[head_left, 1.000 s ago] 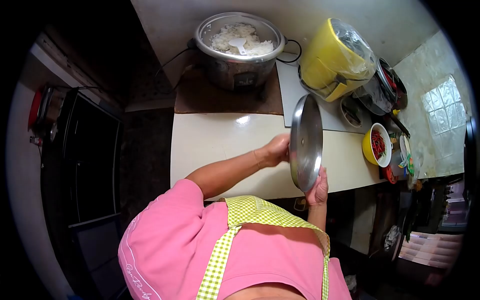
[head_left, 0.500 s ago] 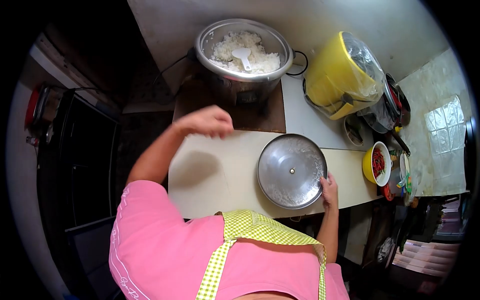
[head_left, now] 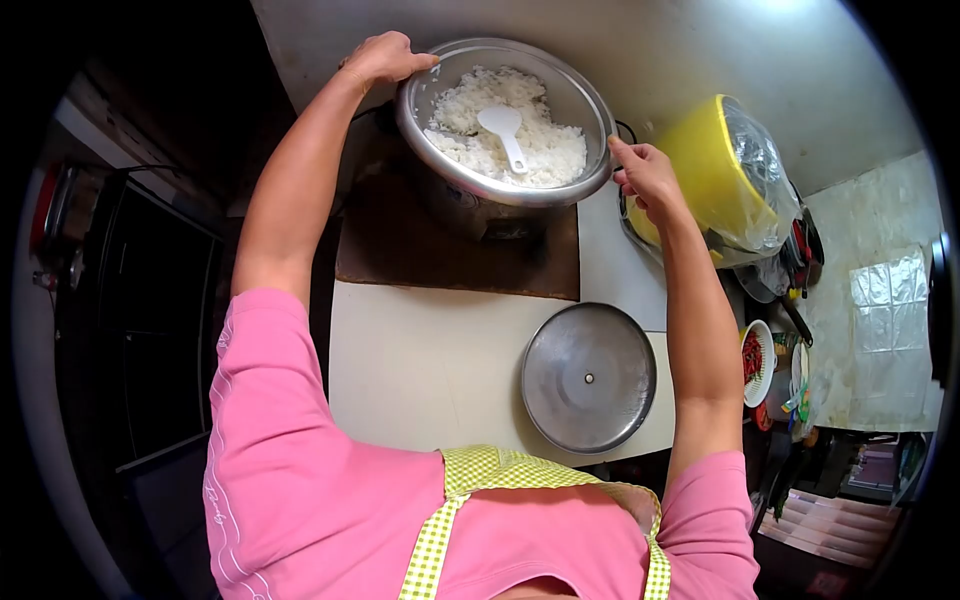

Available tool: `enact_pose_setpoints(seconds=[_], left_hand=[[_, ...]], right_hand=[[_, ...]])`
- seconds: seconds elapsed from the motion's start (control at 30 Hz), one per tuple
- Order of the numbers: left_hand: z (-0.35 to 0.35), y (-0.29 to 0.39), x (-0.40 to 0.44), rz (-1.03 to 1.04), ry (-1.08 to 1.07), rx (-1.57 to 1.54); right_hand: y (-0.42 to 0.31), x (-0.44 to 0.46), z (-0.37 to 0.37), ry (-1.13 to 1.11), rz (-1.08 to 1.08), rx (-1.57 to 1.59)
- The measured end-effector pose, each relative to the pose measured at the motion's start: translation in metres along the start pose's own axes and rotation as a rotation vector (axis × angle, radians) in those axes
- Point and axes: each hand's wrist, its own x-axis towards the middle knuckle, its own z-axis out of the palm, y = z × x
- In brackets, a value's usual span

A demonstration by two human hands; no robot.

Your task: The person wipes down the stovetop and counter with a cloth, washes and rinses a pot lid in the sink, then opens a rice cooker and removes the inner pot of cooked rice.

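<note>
My left hand [head_left: 385, 58] is closed on the left rim of the metal rice pot [head_left: 462, 181], its thumb over the edge. On the opposite side my right hand [head_left: 645, 178] pinches the right rim, fingers curled beneath. The pot sits in the large rice cooker [head_left: 470, 212]; whether it is raised from it I cannot tell. White cooked rice [head_left: 470, 100] fills its lower part. A white rice paddle [head_left: 503, 133] lies on the rice. Nearer my body, the round metal lid [head_left: 589, 378] rests on the table, its small centre knob showing.
The rice cooker stands on a brown board [head_left: 450, 270] at the back of the cream table [head_left: 420, 370]. To its right is a yellow plastic-covered appliance [head_left: 700, 160]. Further right are a pan [head_left: 795, 320] and a basket of red chillies [head_left: 760, 365]. A wall rises behind.
My left hand has moved up and forward to the pot's left rim. My right hand has let go of the lid and taken the pot's right rim. The lid stays on the table.
</note>
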Motion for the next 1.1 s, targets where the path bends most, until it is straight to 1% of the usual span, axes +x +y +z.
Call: enact_pose_setpoints(seconds=[0.13,0.2,0.23,0.3,0.33,0.4,0.43,0.5,0.53,0.57,0.63,0.7,0.73,0.77,0.83,0.87,0.9,0.97,1.03,1.1], left_hand=[[0.007,-0.01,0.014,0.031,-0.046,-0.028],[0.003,-0.002,0.01,0.023,-0.145,-0.033],[0.004,-0.003,0.01,0.023,-0.145,-0.028],[0.009,-0.005,0.013,0.054,-0.164,-0.174],[0.013,-0.009,0.015,0.06,-0.162,-0.171],[0.018,-0.014,0.018,0.023,-0.169,-0.335],[0.021,-0.018,0.02,0.029,-0.165,-0.334],[0.018,-0.015,0.015,0.045,-0.089,-0.471],[0.016,-0.015,0.013,0.047,-0.076,-0.478],[0.011,-0.011,0.005,0.067,-0.068,-0.519],[-0.006,0.0,-0.005,0.097,-0.054,-0.557],[-0.023,0.013,-0.016,0.116,-0.032,-0.757],[-0.029,0.018,-0.018,0.146,-0.007,-0.831],[-0.038,0.023,-0.026,0.156,-0.003,-0.828],[-0.054,0.034,-0.049,0.3,0.04,-1.001],[-0.059,0.034,-0.055,0.336,-0.001,-1.078],[-0.062,0.042,-0.071,0.379,-0.034,-1.248],[-0.076,0.065,-0.112,0.392,-0.041,-1.369],[-0.079,0.081,-0.141,0.425,-0.026,-1.425],[-0.081,0.094,-0.169,0.455,-0.081,-1.433]], right_hand=[[0.009,0.024,0.01,-0.057,-0.053,-0.008],[0.008,0.024,0.013,0.002,-0.144,-0.057],[0.011,0.028,0.015,0.0,-0.144,-0.053],[0.015,0.036,0.016,-0.054,-0.123,0.069],[0.019,0.036,0.017,-0.049,-0.124,0.074],[0.015,0.029,0.019,0.032,-0.171,0.158],[0.019,0.029,0.02,0.038,-0.175,0.16],[0.023,0.031,0.021,0.053,-0.194,0.236],[0.023,0.032,0.019,-0.001,-0.169,0.295],[0.021,0.029,0.019,0.002,-0.18,0.291],[0.015,0.023,0.017,0.088,-0.234,0.505],[0.009,0.017,0.008,0.065,-0.258,0.554],[0.005,0.013,0.004,0.06,-0.327,0.679],[0.0,0.006,-0.002,0.054,-0.4,0.806],[-0.006,-0.015,-0.017,0.028,-0.423,0.841],[-0.008,-0.029,-0.023,0.015,-0.497,0.897],[-0.008,-0.045,-0.03,0.005,-0.57,0.951],[-0.003,-0.08,-0.048,-0.007,-0.6,0.926],[0.005,-0.115,-0.063,0.071,-0.689,1.054],[0.017,-0.149,-0.088,0.059,-0.705,1.025]])
